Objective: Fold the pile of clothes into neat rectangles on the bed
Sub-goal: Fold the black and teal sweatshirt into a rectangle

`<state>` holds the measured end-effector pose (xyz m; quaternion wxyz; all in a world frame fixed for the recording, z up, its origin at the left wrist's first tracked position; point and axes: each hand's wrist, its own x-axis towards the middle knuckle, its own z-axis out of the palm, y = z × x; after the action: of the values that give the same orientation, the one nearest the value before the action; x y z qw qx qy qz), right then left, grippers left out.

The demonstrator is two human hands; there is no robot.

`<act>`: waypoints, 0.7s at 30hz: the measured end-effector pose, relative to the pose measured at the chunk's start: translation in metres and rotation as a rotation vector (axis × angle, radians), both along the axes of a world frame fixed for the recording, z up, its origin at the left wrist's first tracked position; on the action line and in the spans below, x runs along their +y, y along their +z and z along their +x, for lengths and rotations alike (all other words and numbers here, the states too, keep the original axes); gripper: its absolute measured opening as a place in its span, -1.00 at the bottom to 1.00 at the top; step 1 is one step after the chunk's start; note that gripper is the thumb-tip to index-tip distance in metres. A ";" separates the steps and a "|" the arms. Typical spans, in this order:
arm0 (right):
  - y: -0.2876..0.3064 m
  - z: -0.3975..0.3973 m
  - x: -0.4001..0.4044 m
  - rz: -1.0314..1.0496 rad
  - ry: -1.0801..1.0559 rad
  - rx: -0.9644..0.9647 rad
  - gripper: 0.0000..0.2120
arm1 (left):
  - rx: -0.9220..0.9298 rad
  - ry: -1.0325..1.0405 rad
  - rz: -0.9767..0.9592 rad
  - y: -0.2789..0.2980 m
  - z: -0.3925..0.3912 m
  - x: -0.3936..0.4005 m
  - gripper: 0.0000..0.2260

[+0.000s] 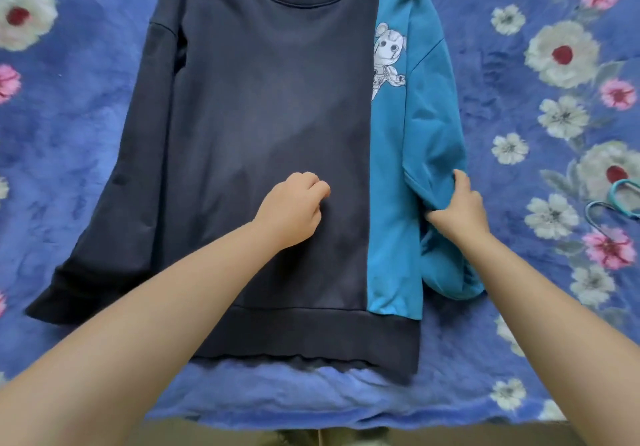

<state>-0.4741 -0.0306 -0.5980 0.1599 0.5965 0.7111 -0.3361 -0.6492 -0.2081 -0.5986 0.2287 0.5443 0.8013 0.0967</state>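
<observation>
Blue floral bedspread point(519, 106), plush, white and pink flowers, covers the whole view; its near edge shows at the bottom.

Two-tone sweatshirt point(263, 127), dark navy back panel with a teal side and sleeve, lies spread flat at the middle of the bedspread, neck away from the person, hem band nearest. Navy left sleeve point(114, 203) is stretched out flat and not yet folded. Teal right side is turned in over the body, showing a white bear print point(388, 57).

Step in hand, as judged: first side fold. Teal sleeve point(436, 154) lies bunched and rumpled along the right edge, not yet laid straight.

Right hand point(460, 206) pinches a fold of that teal sleeve, fingers curled into the cloth, at the garment's right edge near mid-length. Left hand point(294, 210) rests on the navy panel at the centre, fingers loosely curled, gripping nothing that I can see; seemingly pinning the body down.

Next move likely calls for drawing the teal sleeve down straight along the fold, then turning the navy side in.

Small: teal and grey hair ties point(616, 199) on the bedspread, well right of the garment.
</observation>
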 end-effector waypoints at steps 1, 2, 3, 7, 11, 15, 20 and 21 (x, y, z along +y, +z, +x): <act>-0.001 0.000 0.009 0.002 -0.045 0.086 -0.49 | 0.000 0.005 0.036 -0.003 -0.001 0.008 -0.81; 0.000 0.001 0.019 0.019 -0.083 0.166 -0.61 | 0.004 0.030 0.054 -0.006 -0.003 0.016 -0.82; 0.004 0.003 0.031 0.053 -0.114 0.228 -0.68 | -0.001 0.048 0.042 -0.007 -0.004 0.026 -0.82; 0.033 0.014 0.102 0.297 -0.264 0.334 -0.43 | 0.038 0.109 -0.039 -0.004 -0.008 0.067 -0.68; 0.054 0.024 0.186 0.527 -0.237 0.221 -0.37 | 0.063 0.158 -0.123 0.000 -0.012 0.105 -0.56; 0.056 0.031 0.228 0.625 0.067 0.043 -0.46 | 0.100 0.157 -0.193 -0.003 -0.016 0.144 -0.44; 0.014 0.056 0.236 0.364 0.168 -0.094 -0.52 | 0.165 0.022 -0.534 -0.025 -0.019 0.179 -0.26; 0.006 0.065 0.232 0.313 0.095 -0.033 -0.42 | 0.171 0.007 -0.574 -0.030 -0.019 0.182 -0.25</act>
<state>-0.4092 0.2014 -0.5919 0.0922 0.5854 0.7794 -0.2033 -0.6678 -0.0262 -0.6284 0.3047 0.4606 0.8142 -0.1792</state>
